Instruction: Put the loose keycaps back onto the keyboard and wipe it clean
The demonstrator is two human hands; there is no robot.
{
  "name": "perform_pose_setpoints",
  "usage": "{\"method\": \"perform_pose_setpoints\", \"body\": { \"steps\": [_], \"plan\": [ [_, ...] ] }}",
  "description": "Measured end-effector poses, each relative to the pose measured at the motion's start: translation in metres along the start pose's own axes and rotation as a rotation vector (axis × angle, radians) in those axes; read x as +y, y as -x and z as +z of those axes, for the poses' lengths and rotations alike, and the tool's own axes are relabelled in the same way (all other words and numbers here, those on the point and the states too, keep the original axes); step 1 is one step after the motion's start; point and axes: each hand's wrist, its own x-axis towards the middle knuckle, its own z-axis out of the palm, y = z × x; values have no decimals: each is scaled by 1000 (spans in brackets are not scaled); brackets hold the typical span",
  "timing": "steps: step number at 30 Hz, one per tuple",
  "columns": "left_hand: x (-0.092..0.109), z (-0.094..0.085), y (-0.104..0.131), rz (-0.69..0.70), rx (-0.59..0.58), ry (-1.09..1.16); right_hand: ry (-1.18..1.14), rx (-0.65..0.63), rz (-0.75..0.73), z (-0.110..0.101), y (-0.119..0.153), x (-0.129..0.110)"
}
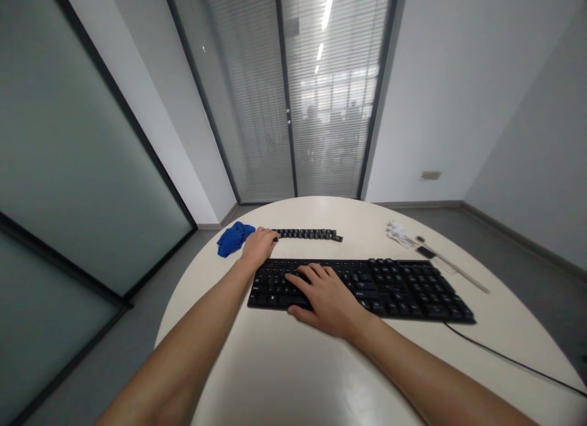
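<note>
A black keyboard (413, 291) lies across the table in front of me. My right hand (323, 294) rests on its left half with the fingers spread over the keys. Behind the keyboard, loose black keycaps (307, 233) sit in rows. My left hand (260, 247) is at the left end of those rows, fingers bent together. A dark keycap (276, 238) shows at its fingertips; the fingers partly hide it. Just left of that hand lies a crumpled blue cloth (233, 238).
The round white table (284, 365) carries everything. At the right are a white crumpled item (398, 233), a small black piece (426, 252) and a thin stick (463, 276). The keyboard's cable (509, 356) runs off the right side. Glass panels and walls stand beyond.
</note>
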Motion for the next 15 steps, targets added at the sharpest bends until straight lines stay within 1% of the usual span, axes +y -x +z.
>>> {"method": "perform_pose_setpoints", "body": {
  "steps": [5, 9, 12, 15],
  "plan": [
    [1, -1, -2, 37, -8, 25, 6, 14, -5, 0, 0, 0],
    [3, -1, 0, 90, -25, 91, -1, 12, -8, 1, 0, 1],
    [8, -4, 6, 103, -27, 143, 0, 6, -8, 1, 0, 1],
    [18, -9, 18, 87, -19, 174, 5, 0, -8, 0, -1, 0]
  ]
}}
